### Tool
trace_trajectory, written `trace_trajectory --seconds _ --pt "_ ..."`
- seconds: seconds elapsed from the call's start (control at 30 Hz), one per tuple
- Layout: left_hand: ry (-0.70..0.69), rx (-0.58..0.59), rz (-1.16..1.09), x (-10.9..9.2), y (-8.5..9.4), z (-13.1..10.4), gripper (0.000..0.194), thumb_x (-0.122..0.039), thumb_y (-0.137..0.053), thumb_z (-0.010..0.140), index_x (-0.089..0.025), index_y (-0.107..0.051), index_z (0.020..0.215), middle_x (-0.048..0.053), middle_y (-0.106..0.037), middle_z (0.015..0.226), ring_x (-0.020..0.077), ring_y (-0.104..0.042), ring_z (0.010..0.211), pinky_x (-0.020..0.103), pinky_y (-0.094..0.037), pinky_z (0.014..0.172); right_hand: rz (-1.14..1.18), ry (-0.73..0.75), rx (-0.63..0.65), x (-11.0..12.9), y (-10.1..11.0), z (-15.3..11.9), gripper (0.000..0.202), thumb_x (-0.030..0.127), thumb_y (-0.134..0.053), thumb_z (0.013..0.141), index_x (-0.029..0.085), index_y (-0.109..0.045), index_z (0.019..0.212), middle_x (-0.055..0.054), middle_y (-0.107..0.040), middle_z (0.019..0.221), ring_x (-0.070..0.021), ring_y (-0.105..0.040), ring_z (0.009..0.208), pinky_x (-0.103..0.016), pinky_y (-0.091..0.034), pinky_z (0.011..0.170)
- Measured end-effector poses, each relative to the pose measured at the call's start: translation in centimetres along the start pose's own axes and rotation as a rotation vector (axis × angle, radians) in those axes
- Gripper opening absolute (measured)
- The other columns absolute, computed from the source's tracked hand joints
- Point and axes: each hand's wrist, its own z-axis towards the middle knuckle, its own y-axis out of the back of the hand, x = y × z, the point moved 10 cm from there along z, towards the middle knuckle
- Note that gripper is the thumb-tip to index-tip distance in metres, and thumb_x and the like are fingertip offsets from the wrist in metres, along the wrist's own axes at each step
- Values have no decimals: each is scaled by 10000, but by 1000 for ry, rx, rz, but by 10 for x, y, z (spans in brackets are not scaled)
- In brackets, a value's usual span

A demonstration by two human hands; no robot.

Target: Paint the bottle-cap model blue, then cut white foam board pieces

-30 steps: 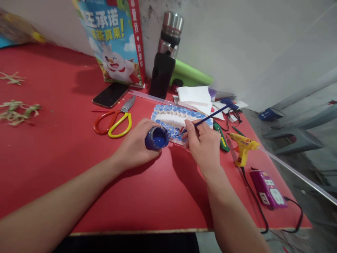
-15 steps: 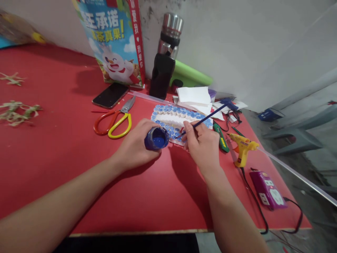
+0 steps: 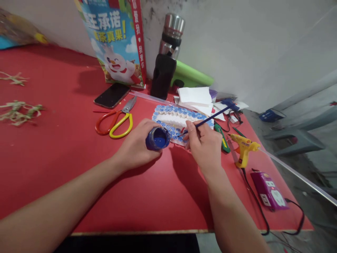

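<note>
My left hand [image 3: 137, 144] is wrapped around a small jar of blue paint [image 3: 157, 138], its open mouth tilted toward me. Between the thumb and fingers of my right hand [image 3: 204, 146] is a thin blue paintbrush [image 3: 212, 117], its tip pointing down and left. Under that tip lies a white piece edged with rows of small rounded bumps [image 3: 171, 110], many of them coloured blue. The brush tip is at its near side; whether it touches the surface I cannot tell. My right hand hides part of the piece's near right side.
Scissors [image 3: 114, 123] and a phone [image 3: 112, 95] lie left. Behind stand a printed bag [image 3: 118, 45], a black case-like object [image 3: 163, 75] and a steel flask [image 3: 172, 31]. To the right are a green cutter [image 3: 222, 137], a yellow glue gun [image 3: 243, 147] and a purple power socket [image 3: 268, 189].
The brush tip has shifted slightly on the bumpy piece, with small motion of my right hand. The whole view has moved a little; the jar stays in my left hand.
</note>
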Motion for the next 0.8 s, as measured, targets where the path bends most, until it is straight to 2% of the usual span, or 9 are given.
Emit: trace_trajectory --seconds 0.37,0.67,0.8 --pt "3 -1 -8 0 0 0 443 -118 -754 696 -200 -641 1117 61 -666 1138 245 -645 1061 380 -524 938 96 13 59 -2 -15 -3 388 526 -501 1086 207 -629 908 -22 -684 686 -146 -630 541 -259 -431 543" --pt "-4 0 -8 -1 1 0 412 -123 -755 708 -197 -641 1097 65 -671 1140 244 -641 1068 379 -521 940 91 24 16 0 -9 -4 370 515 -505 1086 212 -627 912 -8 -666 650 -143 -624 529 -260 -431 535" --pt "-6 -4 -8 -2 1 1 408 -130 -751 719 -196 -638 1106 62 -671 1128 242 -639 1062 382 -519 940 80 21 40 1 -11 -3 378 510 -514 1081 207 -633 890 -22 -680 665 -147 -624 521 -268 -429 532"
